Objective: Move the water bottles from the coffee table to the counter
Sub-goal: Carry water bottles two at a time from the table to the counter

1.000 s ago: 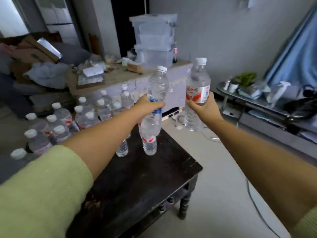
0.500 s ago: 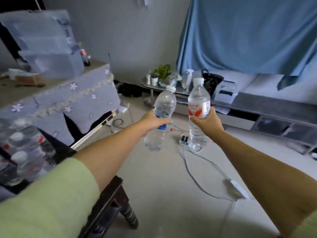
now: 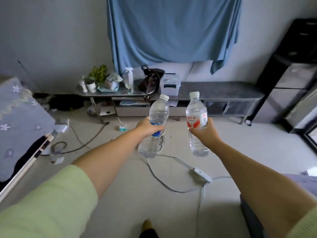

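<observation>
My left hand (image 3: pixel 147 128) grips a clear water bottle with a blue label (image 3: pixel 158 110) around its middle, tilted slightly to the right. My right hand (image 3: pixel 205 134) grips a second clear water bottle with a red label (image 3: pixel 196 115), held upright. Both bottles have white caps and hang in the air over the floor, about a hand's width apart. A long grey counter (image 3: pixel 223 92) runs along the far wall behind them. The coffee table is out of view.
The counter's left end holds a plant (image 3: pixel 99 75), a spray bottle (image 3: pixel 129 79), a dark bag (image 3: pixel 151 81) and a white box (image 3: pixel 169 84). White cables and a power strip (image 3: pixel 202 175) lie across the floor. A cloth-covered table (image 3: pixel 15 121) stands at left, a dark cabinet (image 3: pixel 295 69) at right.
The view has swung right, away from the coffee table and its bottles, toward the counter under the blue curtain. Both hands still hold their bottles out in front.
</observation>
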